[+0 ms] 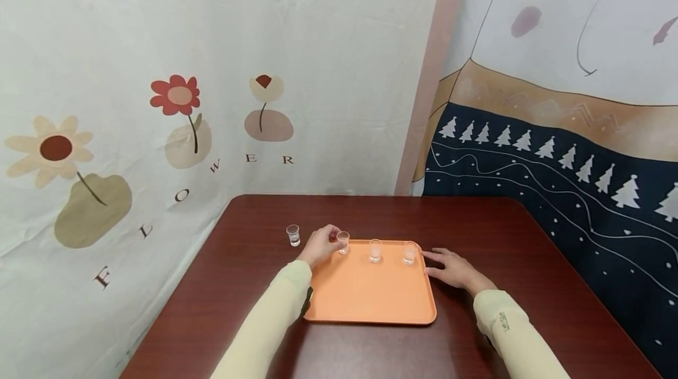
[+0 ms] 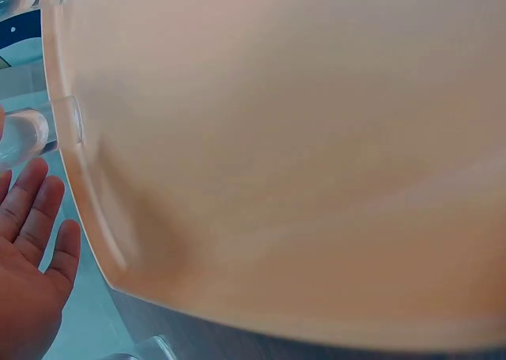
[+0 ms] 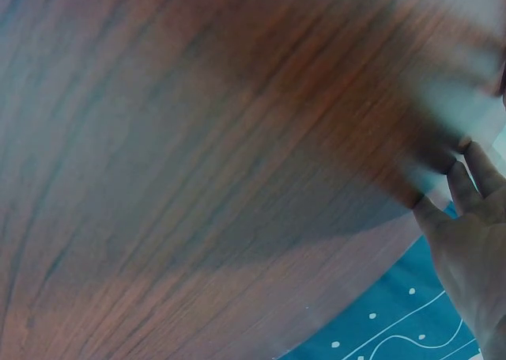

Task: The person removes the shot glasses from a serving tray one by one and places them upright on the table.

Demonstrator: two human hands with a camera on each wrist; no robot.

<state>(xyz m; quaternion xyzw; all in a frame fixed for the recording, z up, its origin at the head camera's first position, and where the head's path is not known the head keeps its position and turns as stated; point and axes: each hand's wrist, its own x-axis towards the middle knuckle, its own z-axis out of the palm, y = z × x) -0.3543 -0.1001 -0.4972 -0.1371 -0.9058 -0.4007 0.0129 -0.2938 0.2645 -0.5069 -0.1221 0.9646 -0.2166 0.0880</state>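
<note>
My left hand pinches a small clear shot glass at the tray's far left corner. In the left wrist view this hand shows its outer fingers extended beside the glass. The orange tray lies on the table, with a second shot glass and a third shot glass upright along its far side. A shot glass with clear liquid stands off the tray, left of my left hand. My right hand rests at the tray's right edge, fingers extended; in the right wrist view its fingertips touch the table.
The dark red wooden table carries the tray and glasses. Behind it hangs a pale cloth printed with flowers. At the right is a dark blue cloth with white trees.
</note>
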